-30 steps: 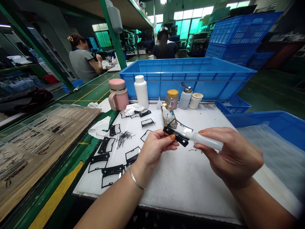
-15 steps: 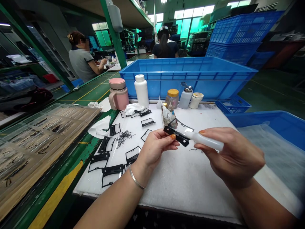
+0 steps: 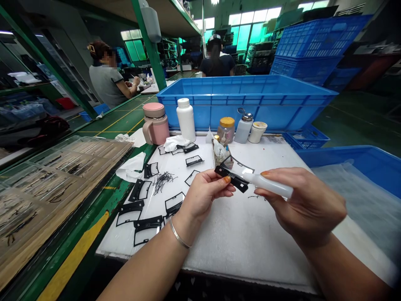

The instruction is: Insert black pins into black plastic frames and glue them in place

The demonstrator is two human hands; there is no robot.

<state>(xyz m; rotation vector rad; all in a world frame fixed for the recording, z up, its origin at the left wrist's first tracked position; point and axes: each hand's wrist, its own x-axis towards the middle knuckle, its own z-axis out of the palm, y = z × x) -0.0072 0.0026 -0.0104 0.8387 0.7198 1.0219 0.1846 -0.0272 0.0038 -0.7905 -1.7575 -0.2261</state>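
Note:
My left hand (image 3: pixel 206 190) pinches a black plastic frame part (image 3: pixel 239 184) with a clear window, held tilted above the white work surface. In my right hand (image 3: pixel 308 202) is a white squeeze bottle (image 3: pixel 272 186), lying almost level between thumb and fingers. Its narrow tip points left and meets the black part, or comes very close; I cannot tell which. Left of my hands lie several similar black frames (image 3: pixel 148 223) and a loose pile of short black strips (image 3: pixel 163 182). A few more strips (image 3: pixel 255 196) lie under the bottle.
Behind my hands stand a small box (image 3: pixel 223 156), a yellow-lidded jar (image 3: pixel 226 128), a pump bottle (image 3: pixel 244 128), a white bottle (image 3: pixel 186 121) and a pink mug (image 3: pixel 156 125). A large blue crate (image 3: pixel 247 110) borders the back. Segmented trays (image 3: pixel 62 175) lie left. Two people sit farther off.
Almost nothing differs. My right hand and the squeeze bottle have shifted very slightly left, while the black frame part stays in place. The person at the left has moved their head a little.

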